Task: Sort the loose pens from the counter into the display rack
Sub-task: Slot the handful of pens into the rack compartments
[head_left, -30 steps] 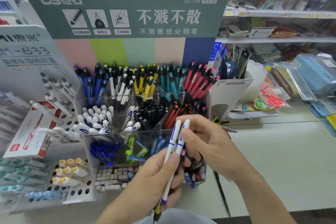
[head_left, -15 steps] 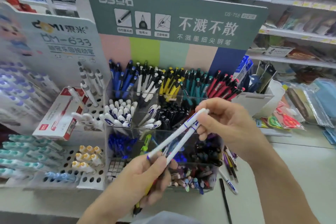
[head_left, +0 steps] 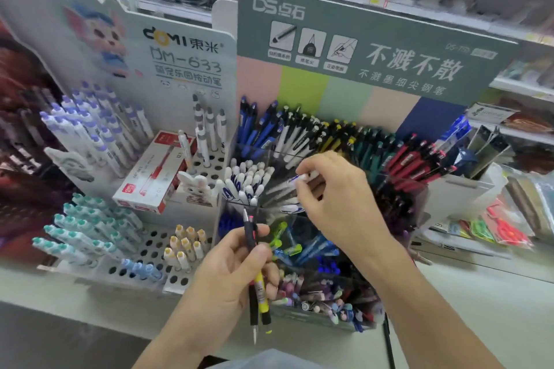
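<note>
The white pens [head_left: 302, 180] have left the left hand [head_left: 236, 266], carried up to the display rack [head_left: 398, 189]. Left fingers curl round a black pen [head_left: 251, 252] and yellow pen [head_left: 261, 290]; the right hand [head_left: 338, 198] pinches the blurred white pens' blue-marked ends, barrels half hidden.

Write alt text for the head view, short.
The right hand pinches white pens at the clear display rack, beside a compartment of matching white pens. The left hand grips a black pen and a yellow pen in front of the rack.
</note>
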Motion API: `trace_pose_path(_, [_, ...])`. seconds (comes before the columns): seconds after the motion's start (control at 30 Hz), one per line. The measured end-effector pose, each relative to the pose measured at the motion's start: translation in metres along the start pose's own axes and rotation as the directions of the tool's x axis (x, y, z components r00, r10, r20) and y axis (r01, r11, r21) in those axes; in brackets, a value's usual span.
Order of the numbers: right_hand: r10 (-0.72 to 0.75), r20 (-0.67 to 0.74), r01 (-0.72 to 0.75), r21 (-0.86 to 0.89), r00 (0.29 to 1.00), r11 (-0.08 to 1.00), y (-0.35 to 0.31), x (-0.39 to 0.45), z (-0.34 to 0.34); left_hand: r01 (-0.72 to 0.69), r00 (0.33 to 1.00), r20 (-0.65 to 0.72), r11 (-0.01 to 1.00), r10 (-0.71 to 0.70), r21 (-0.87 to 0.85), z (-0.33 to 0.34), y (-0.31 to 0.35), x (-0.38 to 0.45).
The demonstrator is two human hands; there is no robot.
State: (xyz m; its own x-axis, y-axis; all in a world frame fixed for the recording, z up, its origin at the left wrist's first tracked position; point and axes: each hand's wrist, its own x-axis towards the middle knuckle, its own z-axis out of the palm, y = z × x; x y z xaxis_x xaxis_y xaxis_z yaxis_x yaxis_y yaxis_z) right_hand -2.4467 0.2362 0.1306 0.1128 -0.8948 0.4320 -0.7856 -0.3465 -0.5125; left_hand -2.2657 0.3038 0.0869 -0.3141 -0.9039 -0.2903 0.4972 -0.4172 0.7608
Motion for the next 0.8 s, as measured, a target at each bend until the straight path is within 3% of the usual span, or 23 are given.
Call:
trace_pose_path(0.17, [-0.047,0.093,0.056,-0.091,0.994,0.994,-0.001,0.0,0.022,-0.014,0.998,-0.055,0.999,0.012,-0.03,-0.003,0.003,-0.001])
trace_pose_path(0.33, [-0.134,-0.104,0.121,-0.122,0.986,0.985,0.002,-0.015,0.022,0.005,0.994,-0.105,0.997,-0.013,-0.075,-0.002,0.01,0.001])
trace_pose_path(0.43, [-0.119,-0.181,0.122,0.005,0.976,0.993,-0.008,-0.029,0.021,0.006,0.991,-0.131,0.996,-0.018,-0.09,-0.001,0.012,0.003])
trace_pose_path(0.5, [0.0,-0.097,0.019,0.203,0.995,0.979,-0.019,-0.037,0.015,0.004,0.988,-0.155,0.993,-0.022,-0.114,0.001,0.012,0.005])
trace_pose_path(0.57, [0.108,0.114,-0.142,0.357,0.988,0.923,-0.028,-0.045,0.006,-0.018,0.981,-0.192,0.991,-0.007,-0.13,0.003,0.011,0.007])
trace_pose_path(0.67, [0.168,0.403,-0.326,0.364,0.9,0.873,-0.031,-0.061,-0.004,-0.092,0.965,-0.255,0.988,0.058,-0.121,0.008,0.009,0.01])
trace_pose_path(0.73, [0.202,0.477,-0.399,0.357,0.856,0.845,-0.031,-0.071,-0.006,-0.136,0.958,-0.263,0.988,0.114,-0.067,0.011,0.008,0.011])
trace_pose_path(0.8, [0.256,0.442,-0.446,0.405,0.86,0.798,-0.029,-0.08,-0.004,-0.171,0.953,-0.254,0.985,0.162,-0.011,0.014,0.008,0.011])
